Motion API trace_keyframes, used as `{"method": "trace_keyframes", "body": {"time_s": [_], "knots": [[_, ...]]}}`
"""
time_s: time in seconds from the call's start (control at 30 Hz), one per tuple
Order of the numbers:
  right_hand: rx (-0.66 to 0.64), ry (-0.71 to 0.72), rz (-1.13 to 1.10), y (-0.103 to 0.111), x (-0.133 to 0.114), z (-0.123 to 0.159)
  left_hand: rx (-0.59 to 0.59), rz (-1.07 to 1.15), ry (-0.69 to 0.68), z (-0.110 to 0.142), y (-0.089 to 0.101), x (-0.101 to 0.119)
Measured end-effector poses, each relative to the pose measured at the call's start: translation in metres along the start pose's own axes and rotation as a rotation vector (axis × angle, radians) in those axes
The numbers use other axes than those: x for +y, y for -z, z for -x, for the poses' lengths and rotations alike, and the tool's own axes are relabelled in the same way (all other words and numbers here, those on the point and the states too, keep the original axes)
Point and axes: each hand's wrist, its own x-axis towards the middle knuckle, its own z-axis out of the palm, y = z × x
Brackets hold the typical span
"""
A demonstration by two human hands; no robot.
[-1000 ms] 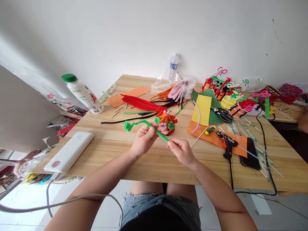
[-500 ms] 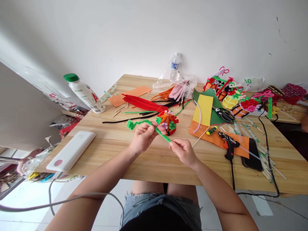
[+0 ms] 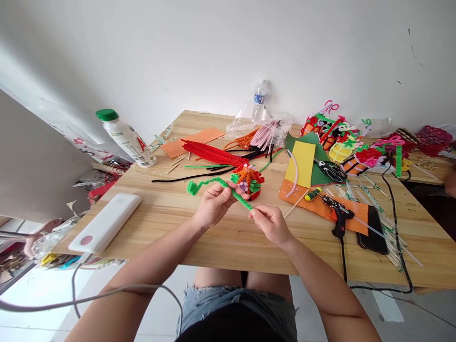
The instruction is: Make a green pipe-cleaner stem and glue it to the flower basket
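Note:
A green pipe cleaner (image 3: 242,200) runs between my two hands above the near part of the table. My left hand (image 3: 216,202) pinches it near its middle, and its curled, wavy end sticks out to the left. With thumb and forefinger, my right hand (image 3: 270,222) grips the lower right end. Just behind my left hand sits a small pipe-cleaner flower bunch (image 3: 248,180) in orange, red, green and lilac, partly hidden by my fingers. A bundle of red pipe cleaners (image 3: 213,152) lies farther back.
On the right are a hot glue gun (image 3: 340,213), a black phone (image 3: 375,230), scissors (image 3: 333,171), coloured sheets (image 3: 301,164) and finished flower baskets (image 3: 356,161). A white power bank (image 3: 106,223) and a bottle (image 3: 124,137) stand left. Cables hang over the front edge.
Both hands keep their grip on the green pipe cleaner and have barely moved. The view has shifted very slightly.

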Motion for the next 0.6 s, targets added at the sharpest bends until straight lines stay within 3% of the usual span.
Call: {"method": "trace_keyframes", "body": {"time_s": [0.2, 0.47, 0.6], "knots": [[0.032, 0.07, 0.104, 0.0014, -0.003, 0.0001, 0.029, 0.006, -0.001, -0.002, -0.0005, 0.0055], [-0.099, -0.135, -0.224, 0.0035, 0.0036, -0.0022, 0.063, -0.004, 0.003, -0.0023, -0.0012, 0.0086], [-0.088, -0.128, -0.224, 0.0044, 0.0037, -0.0023, 0.018, -0.005, 0.014, -0.0019, -0.0002, 0.009]]}}
